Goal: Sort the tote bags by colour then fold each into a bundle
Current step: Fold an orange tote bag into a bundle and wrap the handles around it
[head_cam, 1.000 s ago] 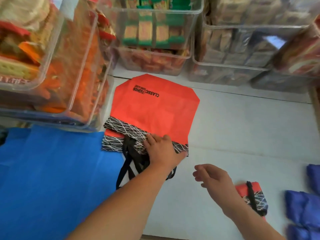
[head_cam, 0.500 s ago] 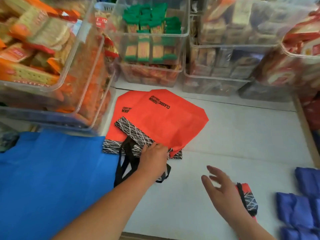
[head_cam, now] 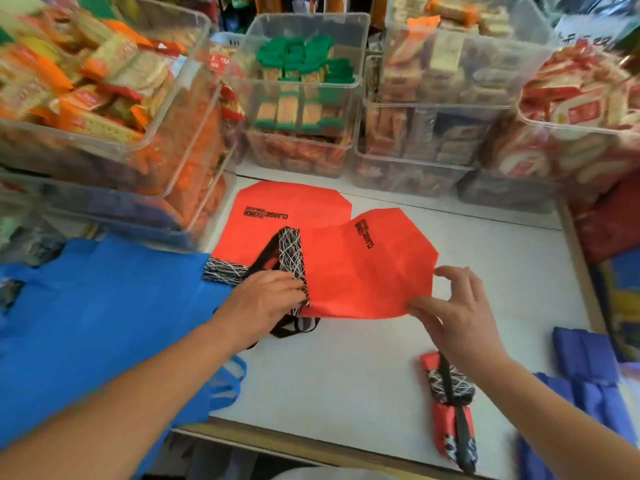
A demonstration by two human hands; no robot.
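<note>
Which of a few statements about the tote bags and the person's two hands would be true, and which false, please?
1. The right hand pinches an edge of the upper red tote bag. True.
2. The left hand is empty. False: it holds the upper red tote bag's patterned band.
3. A folded red bundle lies on the table near its front edge. True.
4. Only one red bag lies unfolded. False: a second red tote bag lies flat, partly beneath the upper one.
5. A blue tote bag lies spread out at the left. True.
</note>
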